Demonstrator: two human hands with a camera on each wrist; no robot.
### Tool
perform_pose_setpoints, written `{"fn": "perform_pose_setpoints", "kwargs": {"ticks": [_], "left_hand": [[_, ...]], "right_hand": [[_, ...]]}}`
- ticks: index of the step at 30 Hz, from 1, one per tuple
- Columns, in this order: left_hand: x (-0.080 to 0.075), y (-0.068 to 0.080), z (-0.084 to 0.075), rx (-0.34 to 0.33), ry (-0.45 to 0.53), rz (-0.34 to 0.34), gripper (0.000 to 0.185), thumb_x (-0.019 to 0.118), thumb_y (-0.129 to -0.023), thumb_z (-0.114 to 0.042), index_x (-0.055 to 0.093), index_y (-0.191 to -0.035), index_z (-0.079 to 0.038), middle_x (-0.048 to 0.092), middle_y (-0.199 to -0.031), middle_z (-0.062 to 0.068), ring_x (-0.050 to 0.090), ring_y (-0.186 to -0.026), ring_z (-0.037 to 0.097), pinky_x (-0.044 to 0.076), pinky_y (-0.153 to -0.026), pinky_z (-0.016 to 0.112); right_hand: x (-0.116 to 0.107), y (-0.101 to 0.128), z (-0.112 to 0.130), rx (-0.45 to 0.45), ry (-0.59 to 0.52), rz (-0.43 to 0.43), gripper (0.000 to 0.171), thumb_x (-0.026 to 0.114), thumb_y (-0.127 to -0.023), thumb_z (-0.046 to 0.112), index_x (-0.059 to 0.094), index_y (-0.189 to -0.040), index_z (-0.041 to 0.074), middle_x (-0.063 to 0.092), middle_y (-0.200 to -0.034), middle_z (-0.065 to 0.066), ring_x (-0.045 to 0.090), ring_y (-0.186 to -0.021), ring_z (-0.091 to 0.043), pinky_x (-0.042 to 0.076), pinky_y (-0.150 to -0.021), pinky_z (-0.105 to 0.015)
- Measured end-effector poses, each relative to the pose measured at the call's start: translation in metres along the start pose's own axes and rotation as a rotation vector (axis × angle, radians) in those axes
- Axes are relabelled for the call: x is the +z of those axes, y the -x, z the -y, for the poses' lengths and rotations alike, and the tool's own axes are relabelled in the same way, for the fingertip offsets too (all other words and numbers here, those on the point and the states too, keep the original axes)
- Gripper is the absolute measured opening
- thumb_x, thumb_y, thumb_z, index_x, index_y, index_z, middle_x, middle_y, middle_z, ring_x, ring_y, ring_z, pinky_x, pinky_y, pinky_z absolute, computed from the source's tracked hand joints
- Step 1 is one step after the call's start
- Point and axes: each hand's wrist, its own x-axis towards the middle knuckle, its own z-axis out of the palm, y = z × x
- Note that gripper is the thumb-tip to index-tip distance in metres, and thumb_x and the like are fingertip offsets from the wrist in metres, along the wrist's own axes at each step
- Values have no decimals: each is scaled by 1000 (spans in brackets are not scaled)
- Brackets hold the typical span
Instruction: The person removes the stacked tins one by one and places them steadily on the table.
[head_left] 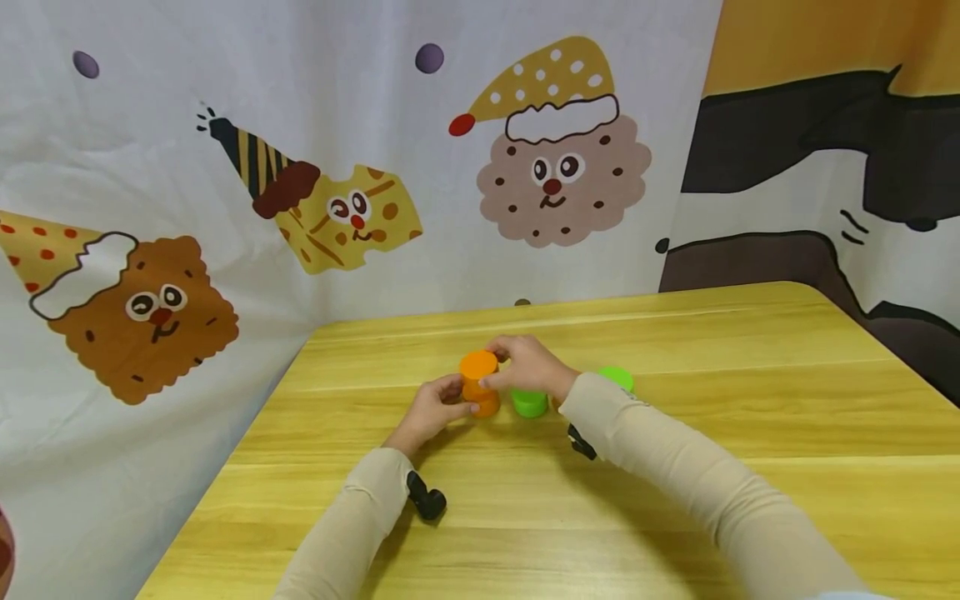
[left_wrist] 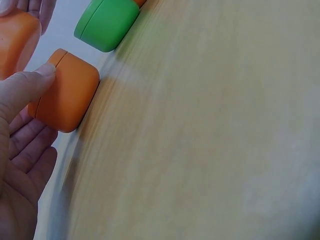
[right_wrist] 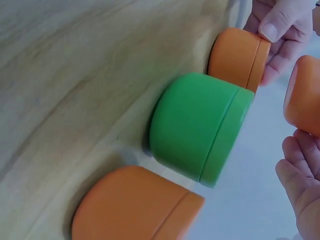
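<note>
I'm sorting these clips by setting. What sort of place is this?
Probably a child's play corner or a staged indoor tabletop: a cartoon cookie curtain hangs behind a light wooden table with orange cups and green cups.

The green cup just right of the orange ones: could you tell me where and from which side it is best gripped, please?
Probably by its round side wall, pinched from above. The green cup stands upside down on the table, so no open rim faces up. Orange cups sit close on two sides, leaving the top freest.
</note>
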Motion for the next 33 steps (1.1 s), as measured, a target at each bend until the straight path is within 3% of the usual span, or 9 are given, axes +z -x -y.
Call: {"fn": "perform_pose_setpoints", "kwargs": {"ticks": [7, 14, 33], "left_hand": [[0, -1, 0, -6, 24, 17, 52, 72, -80, -7, 52, -128, 3, 57, -124, 20, 56, -111, 33, 47, -95, 41], [0, 0, 2, -48, -1, -2, 51, 74, -79, -13, 56, -126, -2, 59, -123, 14, 59, -109, 26, 50, -92, 35], [-1, 0, 3, -31, -32, 7, 53, 74, -79, -15, 55, -127, -3, 59, -123, 13, 59, -108, 25, 50, -92, 34]], "right_hand": [[-7, 3, -3, -28, -7, -24, 46, 76, -74, 33, 60, -111, 10, 62, -106, -4, 57, -100, -26, 49, -86, -38], [-13, 10, -11, -34, -24, -51, 39, 77, -72, 31, 61, -102, 12, 63, -99, -1, 58, -96, -26, 49, -84, -38], [-39, 40, -34, 68, -71, -138, 48, 76, -74, 29, 59, -113, 7, 62, -102, -6, 56, -97, -28, 48, -84, -39]]}}
